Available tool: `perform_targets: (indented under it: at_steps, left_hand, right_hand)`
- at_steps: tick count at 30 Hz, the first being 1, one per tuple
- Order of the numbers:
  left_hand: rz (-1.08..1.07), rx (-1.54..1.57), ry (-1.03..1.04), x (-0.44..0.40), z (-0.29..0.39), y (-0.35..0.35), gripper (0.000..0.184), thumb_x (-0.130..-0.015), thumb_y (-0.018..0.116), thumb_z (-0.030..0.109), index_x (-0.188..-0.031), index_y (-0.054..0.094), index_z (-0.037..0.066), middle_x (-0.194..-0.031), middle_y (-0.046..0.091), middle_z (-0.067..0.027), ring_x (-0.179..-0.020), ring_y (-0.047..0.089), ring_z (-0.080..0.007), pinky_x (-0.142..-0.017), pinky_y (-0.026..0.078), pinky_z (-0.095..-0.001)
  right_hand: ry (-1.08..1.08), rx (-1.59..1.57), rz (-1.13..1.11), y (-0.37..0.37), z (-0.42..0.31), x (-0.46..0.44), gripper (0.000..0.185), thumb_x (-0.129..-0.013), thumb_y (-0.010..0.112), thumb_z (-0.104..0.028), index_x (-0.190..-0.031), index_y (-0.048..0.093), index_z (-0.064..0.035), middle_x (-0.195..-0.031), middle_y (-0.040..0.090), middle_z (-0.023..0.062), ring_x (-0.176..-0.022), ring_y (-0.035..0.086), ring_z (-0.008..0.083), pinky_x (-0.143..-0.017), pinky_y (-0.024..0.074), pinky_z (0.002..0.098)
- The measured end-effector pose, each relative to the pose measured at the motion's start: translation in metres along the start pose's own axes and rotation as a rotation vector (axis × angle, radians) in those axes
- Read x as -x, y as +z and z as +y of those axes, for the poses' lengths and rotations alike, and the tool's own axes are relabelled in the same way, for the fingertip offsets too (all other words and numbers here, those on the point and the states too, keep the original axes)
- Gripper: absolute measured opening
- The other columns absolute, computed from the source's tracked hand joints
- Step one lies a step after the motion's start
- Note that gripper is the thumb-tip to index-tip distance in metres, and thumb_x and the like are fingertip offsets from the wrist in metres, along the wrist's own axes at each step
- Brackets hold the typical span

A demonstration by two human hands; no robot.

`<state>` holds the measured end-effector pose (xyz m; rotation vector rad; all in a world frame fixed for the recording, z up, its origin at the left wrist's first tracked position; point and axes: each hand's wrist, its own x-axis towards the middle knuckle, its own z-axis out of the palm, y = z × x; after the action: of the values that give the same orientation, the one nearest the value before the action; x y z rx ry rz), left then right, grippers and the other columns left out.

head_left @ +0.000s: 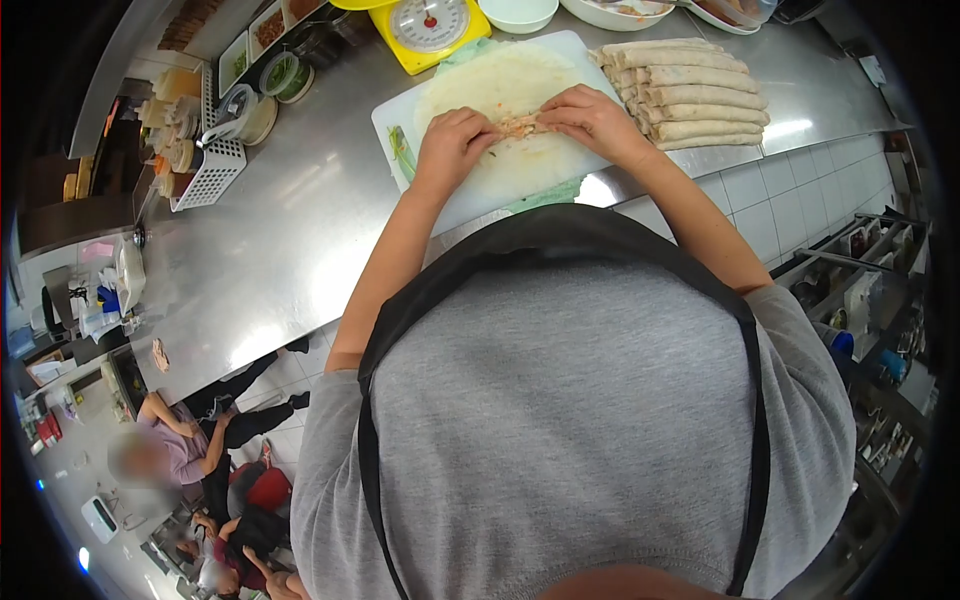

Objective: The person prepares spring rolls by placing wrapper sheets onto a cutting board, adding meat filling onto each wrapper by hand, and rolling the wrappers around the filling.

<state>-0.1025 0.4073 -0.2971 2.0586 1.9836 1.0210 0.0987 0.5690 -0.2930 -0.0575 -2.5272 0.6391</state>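
A thin round pale wrapper lies on a white cutting board. Across its middle runs a strip of shredded orange-brown filling. At the strip's left end is my left hand, its fingers closed in a pinch on the filling. My right hand pinches the right end in the same way. Chopped green strips rest at the board's left edge. Right of the board, long pale rolls are stacked in a pile.
A yellow dial scale and white bowls stand behind the board. Left on the steel counter are containers and a white basket. Several people are at the lower left, away from my hands.
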Motion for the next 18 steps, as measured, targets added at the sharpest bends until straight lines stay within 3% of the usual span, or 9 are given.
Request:
perform_targets:
  at_steps: [2, 4, 5, 7, 10, 14, 16, 18]
  left_hand:
    - [-0.005, 0.055, -0.006, 0.003, 0.001, -0.002, 0.020, -0.072, 0.072, 0.020, -0.087, 0.066, 0.008, -0.088, 0.063, -0.0034, -0.081, 0.059, -0.0239, -0.073, 0.044, -0.0362]
    - [0.173, 0.136, -0.041, 0.000, 0.019, -0.003, 0.019, -0.073, 0.071, 0.018, -0.087, 0.065, 0.008, -0.089, 0.063, -0.0041, -0.084, 0.059, -0.0245, -0.073, 0.044, -0.0363]
    - [0.174, 0.135, -0.040, -0.007, 0.025, -0.001, 0.019, -0.073, 0.071, 0.018, -0.087, 0.065, 0.008, -0.089, 0.063, -0.0041, -0.084, 0.059, -0.0245, -0.073, 0.044, -0.0363]
    - [0.171, 0.145, 0.078, -0.023, 0.035, 0.009, 0.014, -0.071, 0.073, 0.014, -0.080, 0.065, 0.006, -0.085, 0.064, -0.0049, -0.084, 0.060, -0.0226, -0.072, 0.046, -0.0334]
    - [0.016, 0.001, 0.078, -0.031, 0.029, 0.033, 0.016, -0.068, 0.074, 0.014, -0.078, 0.064, 0.006, -0.081, 0.062, -0.0056, -0.082, 0.060, -0.0234, -0.072, 0.046, -0.0344]
    - [0.064, 0.099, 0.083, -0.036, 0.034, 0.030, 0.017, -0.067, 0.074, 0.014, -0.077, 0.063, 0.005, -0.077, 0.060, -0.0062, -0.073, 0.058, -0.0260, -0.064, 0.045, -0.0356]
    - [0.137, 0.111, 0.107, -0.046, 0.042, 0.031, 0.017, -0.067, 0.074, 0.014, -0.076, 0.063, 0.005, -0.077, 0.060, -0.0065, -0.073, 0.059, -0.0260, -0.064, 0.046, -0.0354]
    - [0.205, 0.124, 0.129, -0.049, 0.041, 0.038, 0.018, -0.067, 0.075, 0.014, -0.076, 0.063, 0.004, -0.077, 0.060, -0.0068, -0.072, 0.059, -0.0261, -0.063, 0.046, -0.0352]
  right_hand:
    - [0.031, -0.076, 0.035, -0.005, 0.000, 0.002, 0.018, -0.078, 0.065, -0.008, -0.096, 0.066, -0.0078, -0.096, 0.061, 0.0049, -0.088, 0.056, 0.0234, -0.077, 0.0467, 0.0342]
    - [0.204, -0.165, 0.240, -0.015, -0.006, -0.002, 0.015, -0.079, 0.065, -0.007, -0.094, 0.065, -0.0056, -0.093, 0.060, 0.0063, -0.087, 0.056, 0.0236, -0.075, 0.0468, 0.0338]
    - [0.202, -0.164, 0.241, -0.017, -0.005, -0.005, 0.015, -0.079, 0.065, -0.007, -0.094, 0.065, -0.0056, -0.093, 0.060, 0.0063, -0.087, 0.056, 0.0236, -0.075, 0.0468, 0.0338]
    - [0.151, -0.077, -0.018, -0.016, -0.001, -0.012, 0.013, -0.079, 0.064, -0.005, -0.092, 0.064, -0.0041, -0.090, 0.058, 0.0068, -0.086, 0.056, 0.0238, -0.074, 0.0464, 0.0332]
    - [0.127, -0.065, -0.027, -0.002, 0.007, -0.007, 0.010, -0.078, 0.065, -0.008, -0.087, 0.063, -0.0058, -0.084, 0.057, 0.0054, -0.084, 0.055, 0.0251, -0.073, 0.0460, 0.0349]
    - [0.213, -0.112, -0.024, -0.014, 0.004, -0.001, 0.009, -0.077, 0.065, -0.007, -0.086, 0.063, -0.0061, -0.084, 0.057, 0.0057, -0.084, 0.056, 0.0249, -0.072, 0.0459, 0.0346]
    - [0.238, -0.173, 0.170, -0.021, 0.002, -0.002, 0.009, -0.078, 0.065, -0.004, -0.086, 0.063, -0.0038, -0.084, 0.056, 0.0067, -0.083, 0.055, 0.0235, -0.072, 0.0457, 0.0330]
    - [0.230, -0.111, 0.068, -0.020, 0.009, -0.001, 0.010, -0.078, 0.065, -0.005, -0.087, 0.063, -0.0038, -0.085, 0.056, 0.0066, -0.083, 0.055, 0.0234, -0.073, 0.0457, 0.0330]
